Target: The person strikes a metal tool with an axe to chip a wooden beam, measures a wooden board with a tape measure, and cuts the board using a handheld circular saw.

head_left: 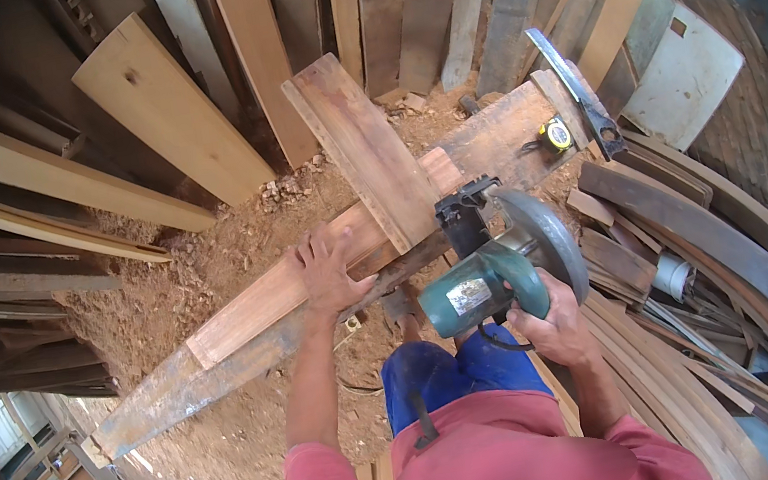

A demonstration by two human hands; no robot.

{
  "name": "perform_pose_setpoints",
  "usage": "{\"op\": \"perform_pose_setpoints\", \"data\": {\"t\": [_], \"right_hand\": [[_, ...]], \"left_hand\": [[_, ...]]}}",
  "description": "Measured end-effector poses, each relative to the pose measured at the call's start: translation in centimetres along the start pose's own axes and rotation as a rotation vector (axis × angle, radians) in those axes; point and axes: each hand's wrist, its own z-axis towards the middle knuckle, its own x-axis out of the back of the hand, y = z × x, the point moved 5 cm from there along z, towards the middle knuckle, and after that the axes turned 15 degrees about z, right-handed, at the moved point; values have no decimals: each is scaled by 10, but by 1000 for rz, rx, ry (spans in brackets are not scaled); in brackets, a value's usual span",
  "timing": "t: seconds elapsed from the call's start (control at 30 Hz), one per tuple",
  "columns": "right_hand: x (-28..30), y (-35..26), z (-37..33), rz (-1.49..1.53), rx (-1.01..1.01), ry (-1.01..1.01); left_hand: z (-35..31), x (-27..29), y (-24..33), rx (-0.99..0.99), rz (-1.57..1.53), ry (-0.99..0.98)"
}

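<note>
My right hand [556, 326] is wrapped round the rear handle of a green circular saw [462, 294]. The saw's grey blade guard [547, 233] faces right, and its dark base plate [467, 208] is beside the end of a crosswise board [369, 153]. That short, thick board lies over a long reddish plank [252, 317]. My left hand [327, 270] rests on the plank with fingers spread, left of the crosswise board. Underneath runs a worn, long timber bench [156, 408]. Whether the saw blade touches wood is hidden.
On the bench's right end are a yellow tape measure [554, 136] and a long, narrow metal tool [573, 88]. Boards [171, 108] lean along the far side. Sawdust and chips [211, 276] cover the ground. Stacked offcuts [616, 265] and a white cylinder [673, 276] lie at right.
</note>
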Motion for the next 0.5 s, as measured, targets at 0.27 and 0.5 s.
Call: {"op": "perform_pose_setpoints", "data": {"t": [0.27,0.5], "right_hand": [[-30,-7,24,-90,29,-41],[-51,-1,40,-61,-67,-69]], "left_hand": [[2,5,2,6,-62,0],[1,7,0,7,-79,45]]}}
